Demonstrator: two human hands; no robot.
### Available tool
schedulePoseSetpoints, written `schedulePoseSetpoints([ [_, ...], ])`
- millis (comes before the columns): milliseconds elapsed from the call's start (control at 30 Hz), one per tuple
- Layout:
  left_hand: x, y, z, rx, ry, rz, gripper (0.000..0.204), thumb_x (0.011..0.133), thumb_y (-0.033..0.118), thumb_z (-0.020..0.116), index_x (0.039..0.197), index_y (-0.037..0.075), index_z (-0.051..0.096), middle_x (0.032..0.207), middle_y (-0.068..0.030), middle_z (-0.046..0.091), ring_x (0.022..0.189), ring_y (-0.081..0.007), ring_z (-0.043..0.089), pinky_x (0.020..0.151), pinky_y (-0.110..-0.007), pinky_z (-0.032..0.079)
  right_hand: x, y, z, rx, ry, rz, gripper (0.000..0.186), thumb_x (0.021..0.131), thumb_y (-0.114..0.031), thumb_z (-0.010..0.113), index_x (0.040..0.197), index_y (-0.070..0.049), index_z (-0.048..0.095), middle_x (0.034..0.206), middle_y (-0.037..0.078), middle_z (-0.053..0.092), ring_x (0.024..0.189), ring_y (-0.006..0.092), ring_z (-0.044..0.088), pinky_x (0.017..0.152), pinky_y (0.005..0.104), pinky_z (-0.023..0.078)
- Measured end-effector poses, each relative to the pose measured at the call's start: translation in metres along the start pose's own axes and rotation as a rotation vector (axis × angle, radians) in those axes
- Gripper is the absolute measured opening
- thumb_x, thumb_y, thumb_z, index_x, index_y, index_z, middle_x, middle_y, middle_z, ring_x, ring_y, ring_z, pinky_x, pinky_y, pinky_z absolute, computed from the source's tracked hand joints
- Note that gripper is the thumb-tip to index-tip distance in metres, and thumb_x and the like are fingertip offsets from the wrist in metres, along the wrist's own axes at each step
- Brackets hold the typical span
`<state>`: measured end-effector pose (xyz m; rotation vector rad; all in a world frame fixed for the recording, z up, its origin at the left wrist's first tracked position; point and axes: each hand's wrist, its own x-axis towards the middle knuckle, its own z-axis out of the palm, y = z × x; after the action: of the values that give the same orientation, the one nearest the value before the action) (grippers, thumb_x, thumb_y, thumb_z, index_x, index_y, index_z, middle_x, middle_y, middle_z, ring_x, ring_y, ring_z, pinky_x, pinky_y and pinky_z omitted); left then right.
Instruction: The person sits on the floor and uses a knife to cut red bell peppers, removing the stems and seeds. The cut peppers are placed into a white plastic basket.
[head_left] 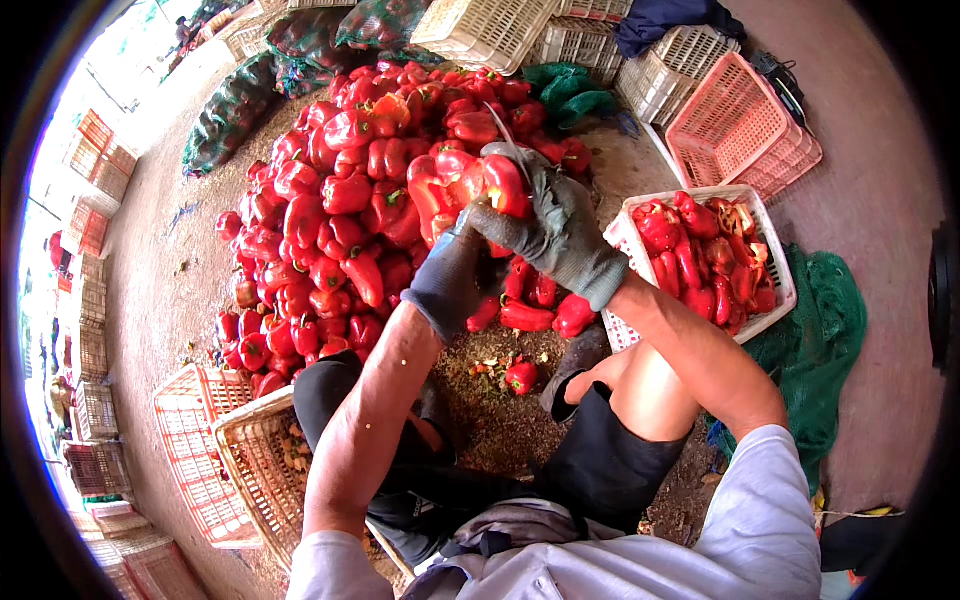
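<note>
Both hands wear dark grey gloves and meet in front of me over the heap. My left hand (450, 275) is closed on a red bell pepper (436, 200) that is split open, its pale inside showing. My right hand (568, 235) presses against the same pepper from the right, fingers curled. A thin, slightly curved knife blade (508, 133) sticks up from the right hand's fingers; its handle is hidden. Behind the hands spreads a large pile of red bell peppers (345, 195). One small pepper (521, 377) lies on the ground between my feet.
At right stands a white plastic crate (788, 275) of cut red peppers, beside green netting (815, 350). Farther back is a pink crate (740, 125). Two crates (190, 450) stand at my left knee. Filled net sacks (230, 115) and stacked crates (485, 35) line the far side.
</note>
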<state>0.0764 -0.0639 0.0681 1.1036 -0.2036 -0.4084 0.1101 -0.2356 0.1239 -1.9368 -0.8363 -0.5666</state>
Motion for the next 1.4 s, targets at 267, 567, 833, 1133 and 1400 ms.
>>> schedulePoseSetpoints([
  [267, -0.007, -0.009, -0.003, 0.269, -0.053, -0.075, 0.038, 0.092, -0.011, 0.060, 0.123, 0.010, 0.058, 0.088, 0.0036, 0.057, 0.069, -0.0046, 0.050, 0.059, -0.024, 0.042, -0.008, 0.006, -0.019, 0.093, -0.122, 0.089, 0.061, 0.085, -0.036, 0.084, 0.132, -0.006, 0.060, 0.124, 0.012, 0.069, 0.111, 0.0245, 0.069, 0.096, 0.0372, 0.054],
  [567, 0.001, -0.020, -0.010, 0.620, -0.008, -0.051, 0.012, 0.095, 0.013, 0.065, 0.102, 0.004, 0.065, 0.078, 0.0010, 0.058, 0.064, -0.0064, 0.052, 0.055, -0.026, 0.043, -0.026, 0.014, -0.020, -0.086, -0.116, 0.003, 0.061, 0.080, -0.040, 0.086, 0.127, -0.010, 0.062, 0.112, 0.013, 0.073, 0.098, 0.0319, 0.073, 0.084, 0.0402, 0.058],
  [833, 0.026, -0.026, 0.013, 0.371, 0.463, 0.370, 0.027, 0.097, 0.023, 0.068, 0.114, 0.003, 0.062, 0.076, 0.0004, 0.064, 0.061, -0.0075, 0.058, 0.053, -0.025, 0.045, -0.010, 0.014, -0.016, 0.334, 0.116, 0.441, 0.051, 0.079, -0.032, 0.087, 0.119, -0.007, 0.065, 0.101, 0.005, 0.072, 0.089, 0.0174, 0.069, 0.083, 0.0343, 0.058],
  [1133, 0.018, -0.016, 0.016, 0.131, 0.324, 0.201, 0.039, 0.091, 0.015, 0.073, 0.125, -0.001, 0.062, 0.109, -0.0085, 0.072, 0.078, -0.0128, 0.066, 0.068, -0.029, 0.056, -0.002, 0.018, -0.019, 0.288, 0.205, 0.299, 0.049, 0.080, -0.023, 0.086, 0.120, -0.004, 0.063, 0.107, 0.005, 0.069, 0.095, 0.0156, 0.065, 0.088, 0.0341, 0.056],
  [1400, 0.024, -0.023, -0.009, 0.346, 0.479, 0.065, 0.021, 0.093, 0.018, 0.074, 0.109, 0.004, 0.072, 0.085, -0.0008, 0.070, 0.067, -0.0098, 0.062, 0.061, -0.025, 0.049, 0.008, -0.004, -0.037, 0.265, 0.254, 0.261, 0.048, 0.081, -0.023, 0.085, 0.121, -0.005, 0.064, 0.108, 0.005, 0.069, 0.096, 0.0152, 0.065, 0.089, 0.0340, 0.055],
])
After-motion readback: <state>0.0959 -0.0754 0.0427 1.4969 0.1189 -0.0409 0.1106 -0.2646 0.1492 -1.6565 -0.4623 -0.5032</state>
